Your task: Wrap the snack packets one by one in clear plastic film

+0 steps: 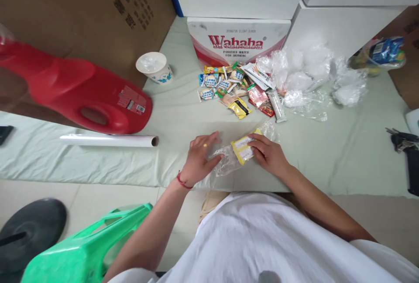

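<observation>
A yellow-and-white snack packet (242,149) lies on a clear plastic bag (225,166) near the table's front edge. The fingers of my right hand (269,154) are bent over the packet's right end and grip it. To the left, my left hand (200,160) has its thumb and fingers spread apart beside the bag; the thumb tip reaches the bag's left edge. Beyond both hands is a pile of wrapped snacks (225,84), with crumpled clear plastic bags (303,73) heaped at its right.
A white Wahaha carton (238,34) stands behind the snacks. At left are a paper cup (155,68), a big red bottle (88,91) and a white roll (109,140). Keys (404,141) lie at far right. A green stool (88,243) is on the floor.
</observation>
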The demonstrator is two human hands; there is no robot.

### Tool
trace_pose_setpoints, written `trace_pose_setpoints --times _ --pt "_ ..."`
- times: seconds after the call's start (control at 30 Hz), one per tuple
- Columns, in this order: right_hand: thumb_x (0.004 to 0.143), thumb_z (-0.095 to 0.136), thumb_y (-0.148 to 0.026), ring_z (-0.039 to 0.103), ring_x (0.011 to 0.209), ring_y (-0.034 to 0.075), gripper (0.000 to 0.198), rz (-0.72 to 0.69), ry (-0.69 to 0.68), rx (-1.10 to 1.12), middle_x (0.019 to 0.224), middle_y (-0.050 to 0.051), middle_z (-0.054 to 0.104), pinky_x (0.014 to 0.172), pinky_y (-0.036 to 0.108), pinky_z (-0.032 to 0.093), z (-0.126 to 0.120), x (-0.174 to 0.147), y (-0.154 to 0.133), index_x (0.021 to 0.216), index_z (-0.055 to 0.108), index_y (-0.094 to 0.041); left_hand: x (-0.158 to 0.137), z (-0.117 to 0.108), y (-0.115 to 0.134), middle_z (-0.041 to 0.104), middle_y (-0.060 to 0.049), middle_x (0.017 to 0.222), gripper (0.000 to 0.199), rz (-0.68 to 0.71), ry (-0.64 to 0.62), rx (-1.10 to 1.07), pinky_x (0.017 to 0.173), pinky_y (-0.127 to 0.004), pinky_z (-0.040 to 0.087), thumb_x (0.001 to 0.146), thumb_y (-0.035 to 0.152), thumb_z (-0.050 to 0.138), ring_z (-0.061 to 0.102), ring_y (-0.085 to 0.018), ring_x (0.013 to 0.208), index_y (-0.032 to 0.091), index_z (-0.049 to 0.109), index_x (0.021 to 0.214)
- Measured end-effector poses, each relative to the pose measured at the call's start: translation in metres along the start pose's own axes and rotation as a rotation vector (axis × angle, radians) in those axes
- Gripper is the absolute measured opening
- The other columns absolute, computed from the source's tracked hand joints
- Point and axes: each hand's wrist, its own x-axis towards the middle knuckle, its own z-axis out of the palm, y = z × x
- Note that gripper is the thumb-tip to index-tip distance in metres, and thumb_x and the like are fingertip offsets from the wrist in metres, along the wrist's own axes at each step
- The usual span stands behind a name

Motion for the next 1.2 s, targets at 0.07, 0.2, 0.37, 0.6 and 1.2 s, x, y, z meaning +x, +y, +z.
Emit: trace_pose_setpoints --times 0.07,0.2,0.37,0.6,1.2 --pt "0.103 0.050 -0.021 0.071 0.122 0.024 0.025 0.001 0.006 0.003 0.143 0.011 0.067 0.094 0.041 0.063 0.000 -0.001 -0.001 0.120 0.068 -0.026 0.013 0.005 0.008 0.075 -0.007 0.103 0.038 0.048 -0.062 0.108 0.100 -0.048 0.045 0.093 0.035 0.066 0.062 -0.028 0.110 0.025 0.068 0.129" --pt "0.104 0.050 -0.021 0.071 0.123 0.023 0.025 -0.014 0.015 0.014 0.143 0.010 0.067 0.097 0.042 0.063 -0.001 -0.002 -0.003 0.120 0.068 -0.026 0.013 -0.003 0.018 0.074 -0.004 0.086 0.018 0.199 -0.042 0.170 0.094 -0.045 0.043 0.098 0.025 0.060 0.062 -0.025 0.101 0.028 0.078 0.098" --pt "0.103 0.051 -0.020 0.072 0.121 0.022 0.024 -0.028 0.057 0.015 0.141 0.009 0.069 0.094 0.038 0.063 0.002 -0.002 0.000 0.119 0.068 -0.025 -0.024 -0.011 0.021 0.076 -0.002 0.095 0.020 0.414 -0.025 0.176 0.093 -0.041 0.044 0.093 0.013 0.063 0.062 -0.023 0.107 0.028 0.076 0.100" --pt "0.098 0.052 -0.012 0.074 0.115 0.021 0.031 -0.133 0.046 -0.024 0.143 0.009 0.068 0.090 0.035 0.063 0.000 -0.012 -0.002 0.119 0.071 -0.025 -0.064 0.002 0.029 0.063 -0.003 0.074 0.023 0.222 0.020 -0.025 0.072 -0.035 0.045 0.088 0.006 0.050 0.055 -0.019 0.077 0.021 0.064 0.075" --pt "0.103 0.058 -0.027 0.071 0.121 0.028 0.031 -0.171 -0.117 -0.207 0.157 0.014 0.056 0.091 0.041 0.062 -0.010 -0.025 -0.013 0.130 0.070 -0.022 -0.030 0.037 0.027 0.070 -0.012 0.113 0.016 -0.432 0.095 -0.020 0.089 -0.041 0.055 0.084 0.036 0.066 0.066 -0.026 0.099 0.021 0.066 0.079"
